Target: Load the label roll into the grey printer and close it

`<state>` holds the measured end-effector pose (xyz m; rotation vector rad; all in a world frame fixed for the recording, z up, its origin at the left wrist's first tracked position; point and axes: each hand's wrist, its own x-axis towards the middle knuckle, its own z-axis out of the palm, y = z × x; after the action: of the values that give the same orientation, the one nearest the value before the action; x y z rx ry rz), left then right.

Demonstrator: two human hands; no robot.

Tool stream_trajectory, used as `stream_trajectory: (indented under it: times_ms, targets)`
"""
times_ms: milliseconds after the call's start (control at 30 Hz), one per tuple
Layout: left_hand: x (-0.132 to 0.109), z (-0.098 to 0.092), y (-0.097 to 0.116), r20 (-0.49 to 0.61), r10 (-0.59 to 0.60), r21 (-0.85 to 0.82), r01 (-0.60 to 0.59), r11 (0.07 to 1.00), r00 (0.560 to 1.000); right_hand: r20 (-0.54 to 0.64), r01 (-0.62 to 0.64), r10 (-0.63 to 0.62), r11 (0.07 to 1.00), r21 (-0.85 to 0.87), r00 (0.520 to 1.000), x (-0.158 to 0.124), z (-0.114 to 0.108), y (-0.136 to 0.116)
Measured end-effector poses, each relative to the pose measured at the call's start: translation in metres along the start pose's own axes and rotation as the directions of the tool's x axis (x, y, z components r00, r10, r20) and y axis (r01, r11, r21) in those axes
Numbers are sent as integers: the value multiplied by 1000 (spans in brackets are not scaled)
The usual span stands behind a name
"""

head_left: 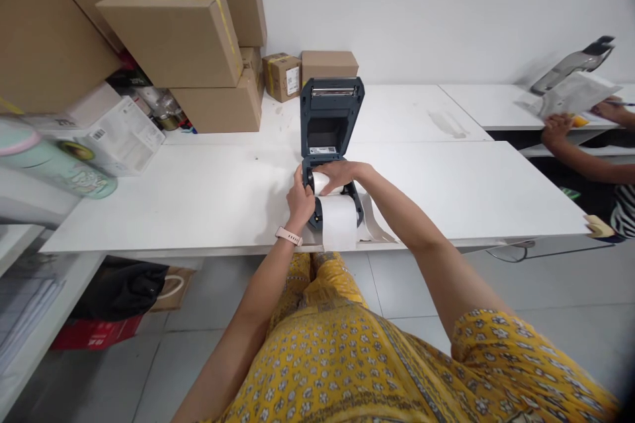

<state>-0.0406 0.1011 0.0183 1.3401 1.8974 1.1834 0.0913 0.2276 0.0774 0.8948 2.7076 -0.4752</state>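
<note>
A dark grey label printer [307, 115] stands near the table's front edge with its lid tipped up and back. Inside its bay sits a white label roll [321, 182], and a strip of white label paper [340, 218] runs from it over the printer's front and past the table edge. My left hand [300, 199] grips the printer's left side, its thumb by the roll's end. From the right, my right hand [337, 175] reaches into the bay with its fingers closed over the roll, hiding part of it. A loose curled paper strip [373, 221] lies right of the printer.
Cardboard boxes [173, 39] are stacked at the back left, with smaller boxes [330, 66] behind the printer. A mint bottle [59, 158] is at the far left. At right, another person's hand [558, 129] is beside a white package [575, 92]; a grey bottle [570, 69] stands behind.
</note>
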Motion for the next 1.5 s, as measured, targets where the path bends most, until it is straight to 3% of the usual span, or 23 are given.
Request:
stream_trajectory:
  times_ms: [133, 233, 367, 533, 767, 900, 1000, 1067, 1100, 1200, 1267, 1333, 1400, 1467, 1500]
  targets:
    - [0, 1, -4, 3, -3, -27, 3, 1000, 1000, -244, 72, -66, 997, 15, 967, -32, 20, -12]
    - [1, 0, -5, -4, 9, -28, -9, 1000, 1000, -354, 125, -107, 992, 29, 929, -65, 45, -32]
    - [1, -1, -4, -14, 22, -25, -22, 999, 1000, -466, 19, -7, 1000, 21, 885, -96, 87, -67]
    - [1, -1, -4, -12, 40, -9, -40, 999, 999, -567, -86, 85, 996, 25, 819, -110, 127, -99]
    - [5, 1, -7, -7, 26, -41, -26, 999, 1000, -598, -60, 106, 994, 97, 795, -114, 139, -105]
    - [-15, 4, -12, 28, -11, -132, 15, 991, 1000, -603, -33, 113, 989, 142, 789, -119, 136, -106]
    - [-45, 6, -17, 40, -40, -232, 48, 972, 998, -565, 113, 45, 964, 242, 824, -133, 119, -96]
    - [-65, 7, -20, 70, -74, -349, 94, 932, 995, -597, 241, 17, 905, 351, 802, -140, 94, -81]
    - [-74, 7, -22, 93, -92, -406, 122, 906, 991, -651, 281, 50, 874, 395, 758, -140, 77, -70]
    - [-91, 8, -24, 150, -117, -524, 179, 833, 982, -862, 244, 242, 894, 377, 445, -116, 9, -32]
    - [-95, 8, -25, 158, -115, -558, 185, 809, 981, -896, 207, 251, 917, 341, 367, -85, -43, -6]
    - [-97, 8, -25, 156, -106, -564, 177, 806, 982, -893, 197, 235, 924, 328, 383, -51, -89, 14]
    - [-98, 7, -25, 160, -94, -557, 169, 813, 983, -858, 215, 205, 917, 337, 471, -28, -120, 23]
    - [-100, 5, -26, 173, -78, -555, 163, 816, 982, -827, 218, 176, 916, 336, 534, -22, -128, 19]
    - [-100, 5, -27, 183, -69, -558, 161, 814, 981, -823, 206, 168, 923, 325, 543, -26, -123, 12]
